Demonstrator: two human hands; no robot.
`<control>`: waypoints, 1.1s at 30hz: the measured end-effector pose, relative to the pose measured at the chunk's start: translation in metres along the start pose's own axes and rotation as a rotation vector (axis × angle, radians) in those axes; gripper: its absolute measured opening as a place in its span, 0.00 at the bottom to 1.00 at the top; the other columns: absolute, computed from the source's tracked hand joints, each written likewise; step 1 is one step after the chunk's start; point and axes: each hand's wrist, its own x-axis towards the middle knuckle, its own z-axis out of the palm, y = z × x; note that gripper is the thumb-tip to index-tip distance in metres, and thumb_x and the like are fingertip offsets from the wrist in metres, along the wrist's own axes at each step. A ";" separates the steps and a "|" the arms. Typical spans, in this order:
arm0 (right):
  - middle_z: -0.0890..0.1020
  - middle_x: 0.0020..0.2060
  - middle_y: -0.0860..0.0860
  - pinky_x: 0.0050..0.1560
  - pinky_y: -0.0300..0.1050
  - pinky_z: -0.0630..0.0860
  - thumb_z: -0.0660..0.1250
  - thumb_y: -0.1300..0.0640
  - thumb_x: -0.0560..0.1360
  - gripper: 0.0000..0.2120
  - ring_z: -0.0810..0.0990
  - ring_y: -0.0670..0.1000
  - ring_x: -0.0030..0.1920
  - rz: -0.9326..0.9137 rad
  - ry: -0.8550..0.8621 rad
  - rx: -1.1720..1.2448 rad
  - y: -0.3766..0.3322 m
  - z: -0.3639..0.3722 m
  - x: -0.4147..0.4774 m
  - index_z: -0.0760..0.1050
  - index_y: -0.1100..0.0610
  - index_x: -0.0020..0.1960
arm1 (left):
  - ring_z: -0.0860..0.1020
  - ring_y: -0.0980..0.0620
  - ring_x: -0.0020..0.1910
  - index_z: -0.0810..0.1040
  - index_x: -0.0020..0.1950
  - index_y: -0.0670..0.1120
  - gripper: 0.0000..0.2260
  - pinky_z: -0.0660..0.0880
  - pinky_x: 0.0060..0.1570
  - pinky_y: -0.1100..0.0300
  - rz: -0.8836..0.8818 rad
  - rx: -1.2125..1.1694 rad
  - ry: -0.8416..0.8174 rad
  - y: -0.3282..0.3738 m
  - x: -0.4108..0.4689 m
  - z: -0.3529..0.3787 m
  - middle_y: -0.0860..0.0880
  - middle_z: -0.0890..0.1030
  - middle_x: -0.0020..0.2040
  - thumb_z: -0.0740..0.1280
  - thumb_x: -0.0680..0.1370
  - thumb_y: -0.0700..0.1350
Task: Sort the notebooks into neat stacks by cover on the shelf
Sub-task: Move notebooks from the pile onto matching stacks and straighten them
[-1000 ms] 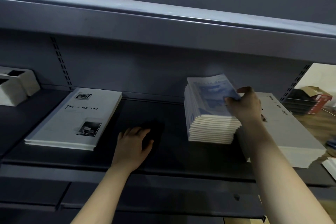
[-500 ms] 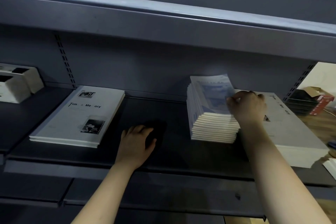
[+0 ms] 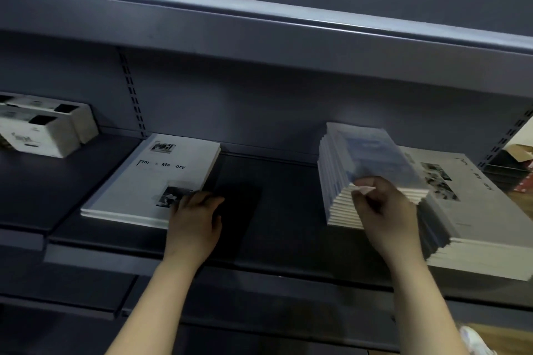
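Notebooks (image 3: 155, 179) lettered "Tim… Me…ory"

I'm reading "Tim Me ory" on the left white notebook (image 3: 155, 179); the right white notebook (image 3: 473, 199) is seemingly showing the same title.

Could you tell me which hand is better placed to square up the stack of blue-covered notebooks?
The right hand: it already grips the front corner of the blue stack. The left hand rests across the shelf by the white notebooks.

On the shelf (image 3: 288, 245) — thin stack (image 3: 150, 181) left, tall stack (image 3: 363, 170) right (overlapping another stack (image 3: 476, 210)).
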 end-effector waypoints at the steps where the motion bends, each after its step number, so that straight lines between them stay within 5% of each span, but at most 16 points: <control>1: 0.79 0.34 0.41 0.37 0.36 0.69 0.68 0.60 0.75 0.13 0.77 0.38 0.35 0.023 0.007 0.061 0.000 0.008 -0.008 0.72 0.43 0.50 | 0.65 0.45 0.68 0.72 0.68 0.54 0.20 0.60 0.67 0.47 -0.045 0.023 -0.010 -0.006 0.001 -0.003 0.50 0.71 0.68 0.65 0.76 0.47; 6: 0.79 0.37 0.45 0.37 0.37 0.69 0.70 0.63 0.73 0.18 0.78 0.42 0.38 0.061 0.013 0.170 0.001 0.044 -0.037 0.67 0.46 0.53 | 0.64 0.42 0.68 0.70 0.69 0.48 0.22 0.64 0.64 0.46 -0.177 0.071 -0.041 -0.025 0.007 -0.017 0.45 0.69 0.68 0.65 0.75 0.44; 10: 0.78 0.35 0.41 0.39 0.38 0.66 0.71 0.61 0.72 0.11 0.78 0.47 0.38 0.102 -0.115 0.051 0.008 0.063 -0.045 0.73 0.47 0.46 | 0.75 0.42 0.56 0.73 0.62 0.44 0.18 0.72 0.52 0.51 -0.194 0.048 -0.061 -0.028 0.013 -0.026 0.42 0.75 0.59 0.66 0.74 0.46; 16: 0.81 0.40 0.44 0.45 0.40 0.72 0.70 0.59 0.73 0.08 0.80 0.47 0.44 0.148 -0.186 0.018 0.014 0.071 -0.050 0.77 0.48 0.48 | 0.79 0.42 0.45 0.76 0.56 0.46 0.11 0.68 0.38 0.57 -0.138 0.134 0.037 -0.028 0.023 -0.036 0.44 0.81 0.47 0.63 0.76 0.49; 23: 0.80 0.40 0.41 0.38 0.24 0.67 0.70 0.58 0.74 0.07 0.77 0.40 0.41 0.153 -0.198 0.017 0.016 0.067 -0.051 0.78 0.46 0.47 | 0.79 0.40 0.51 0.83 0.48 0.42 0.07 0.73 0.45 0.52 -0.181 0.085 0.072 -0.036 0.020 -0.033 0.42 0.78 0.59 0.66 0.73 0.40; 28: 0.80 0.40 0.42 0.38 0.23 0.66 0.69 0.60 0.74 0.07 0.77 0.42 0.42 0.148 -0.216 0.002 0.014 0.068 -0.050 0.79 0.49 0.47 | 0.79 0.39 0.43 0.81 0.45 0.40 0.07 0.74 0.39 0.52 -0.085 0.064 0.118 -0.034 0.012 -0.025 0.42 0.81 0.46 0.69 0.72 0.43; 33: 0.79 0.41 0.41 0.39 0.25 0.66 0.68 0.58 0.75 0.06 0.76 0.39 0.42 0.146 -0.241 -0.022 0.014 0.069 -0.048 0.79 0.49 0.49 | 0.78 0.38 0.50 0.82 0.52 0.42 0.13 0.72 0.49 0.47 -0.089 0.036 0.156 -0.038 0.003 -0.016 0.41 0.81 0.51 0.74 0.68 0.41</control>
